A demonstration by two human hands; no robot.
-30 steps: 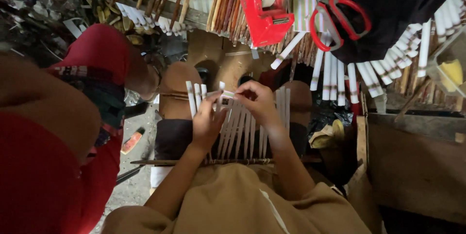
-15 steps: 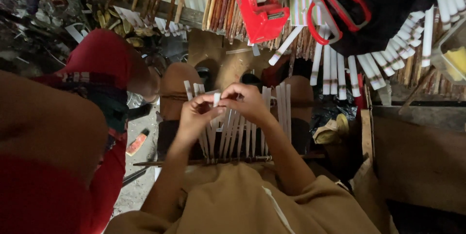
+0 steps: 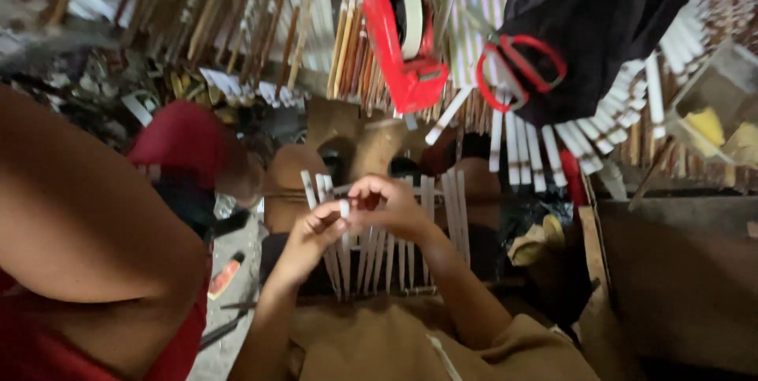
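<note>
My left hand (image 3: 309, 237) and my right hand (image 3: 388, 204) meet over a row of thin white-tipped sticks (image 3: 395, 247) that lies across my knees. Both pinch the white tip of one stick (image 3: 344, 209) between thumb and fingers. The rest of that stick runs down between my forearms. My knees (image 3: 294, 183) show beyond the sticks.
A red tape dispenser (image 3: 401, 41) and red-handled scissors (image 3: 517, 69) lie ahead among many white-tipped sticks. A black cloth (image 3: 600, 26) is at the upper right. Another person in red (image 3: 95, 239) sits close on my left. A wooden box (image 3: 679, 278) stands at the right.
My hands have lifted slightly and drawn together on one stick's tip. The view has tilted, so the dispenser and scissors sit lower in the frame.
</note>
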